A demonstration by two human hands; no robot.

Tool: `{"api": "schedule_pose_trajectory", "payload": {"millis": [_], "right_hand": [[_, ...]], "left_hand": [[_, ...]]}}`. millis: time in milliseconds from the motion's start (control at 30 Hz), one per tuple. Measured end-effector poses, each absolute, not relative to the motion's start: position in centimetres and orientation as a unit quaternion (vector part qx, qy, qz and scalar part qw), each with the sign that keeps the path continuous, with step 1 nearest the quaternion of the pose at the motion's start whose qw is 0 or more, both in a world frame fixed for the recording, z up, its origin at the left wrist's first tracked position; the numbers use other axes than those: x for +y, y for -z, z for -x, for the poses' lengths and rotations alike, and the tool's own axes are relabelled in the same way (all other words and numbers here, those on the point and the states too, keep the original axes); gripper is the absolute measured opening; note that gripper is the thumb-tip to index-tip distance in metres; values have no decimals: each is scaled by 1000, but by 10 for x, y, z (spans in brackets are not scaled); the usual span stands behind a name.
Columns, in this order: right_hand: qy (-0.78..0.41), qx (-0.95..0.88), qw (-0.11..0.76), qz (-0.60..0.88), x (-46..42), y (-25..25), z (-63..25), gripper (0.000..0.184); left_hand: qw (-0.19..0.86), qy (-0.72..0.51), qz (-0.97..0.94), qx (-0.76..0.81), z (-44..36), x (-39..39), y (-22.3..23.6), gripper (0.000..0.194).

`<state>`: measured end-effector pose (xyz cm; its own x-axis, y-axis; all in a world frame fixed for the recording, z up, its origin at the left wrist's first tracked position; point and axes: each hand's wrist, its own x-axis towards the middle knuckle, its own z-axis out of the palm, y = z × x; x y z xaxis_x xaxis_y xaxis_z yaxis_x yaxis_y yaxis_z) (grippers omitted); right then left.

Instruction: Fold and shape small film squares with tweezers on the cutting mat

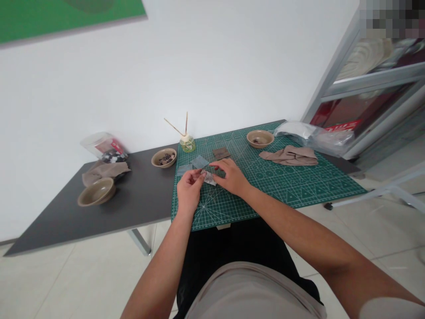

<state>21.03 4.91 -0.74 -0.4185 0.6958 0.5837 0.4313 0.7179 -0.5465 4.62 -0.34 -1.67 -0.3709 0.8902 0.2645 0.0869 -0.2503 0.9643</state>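
My left hand (188,189) and my right hand (229,176) meet over the green cutting mat (282,186). Between their fingertips they pinch a small pale, shiny piece (209,178) just above the mat. Both hands have their fingers curled onto it. Just beyond the hands lie grey-blue square pieces (194,165) and a brown square piece (221,153) flat on the mat.
A dark table (139,204) carries the mat. On it stand a bowl of dark pieces (164,158), a tan bowl (96,192), another bowl (260,138), a reed diffuser jar (187,142), folded beige cloths (288,155), plastic bags (312,135). A metal shelf (375,84) stands right.
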Motion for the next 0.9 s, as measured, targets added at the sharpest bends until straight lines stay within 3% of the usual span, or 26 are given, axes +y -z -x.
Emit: {"api": "schedule_pose_trajectory", "payload": {"millis": [100,300,433,533,667,900], "right_hand": [[-187,-860,395,264,44,5,-210,36],[-230,-835,401,297,43,3,-211,18],[-243,-799,410,367,46,3,-212,14],[-250,-770,418,412,49,4,-213,12],[-266,-770,403,417,53,2,-216,10],[-264,-833,319,366,44,-4,-225,13]], "left_hand": [[325,-620,-476,533,-45,-3,18,26],[321,-562,-519,558,-48,-7,11,19],[188,-531,-582,586,-49,-12,5,20],[92,-418,-675,601,-48,-16,7,33],[89,-286,-738,605,-46,-23,12,37],[100,-244,-763,590,-43,-25,6,26]]}}
